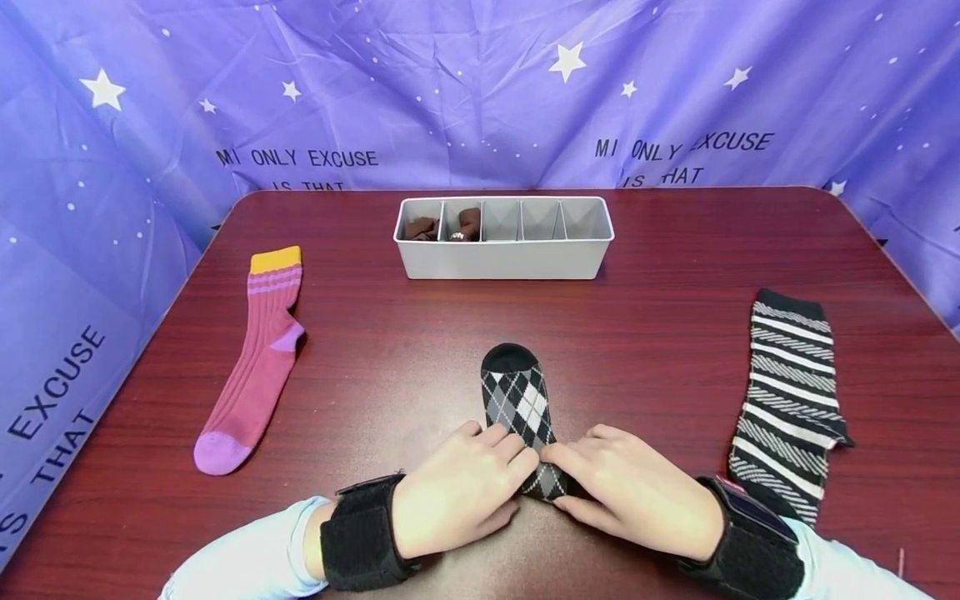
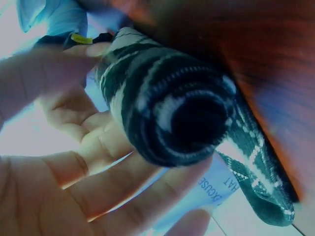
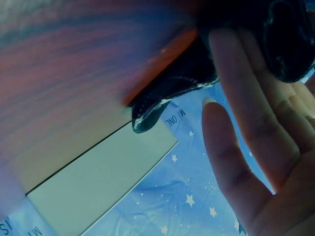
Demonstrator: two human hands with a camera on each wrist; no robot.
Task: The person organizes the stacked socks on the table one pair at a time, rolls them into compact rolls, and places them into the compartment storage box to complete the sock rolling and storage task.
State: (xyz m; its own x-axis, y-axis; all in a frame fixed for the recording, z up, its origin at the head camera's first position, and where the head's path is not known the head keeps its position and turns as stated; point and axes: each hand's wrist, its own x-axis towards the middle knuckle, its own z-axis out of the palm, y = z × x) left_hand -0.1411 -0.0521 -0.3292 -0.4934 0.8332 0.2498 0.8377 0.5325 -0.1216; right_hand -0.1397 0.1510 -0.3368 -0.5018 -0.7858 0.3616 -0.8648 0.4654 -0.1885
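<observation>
A black, grey and white argyle sock lies on the table in front of me, its black toe pointing away. Its near end is wound into a roll, whose spiral end shows in the left wrist view. My left hand grips the roll's left side, thumb on one face and fingers on the other. From the right, my right hand holds the roll's other end between thumb and fingers. In the right wrist view the sock's flat part stretches out beyond the fingers, dark and partly shadowed.
A grey divided box stands at the back; brown rolled items sit in its two leftmost compartments. A pink sock with yellow cuff lies at left. A black-and-white striped sock lies at right, near my right wrist.
</observation>
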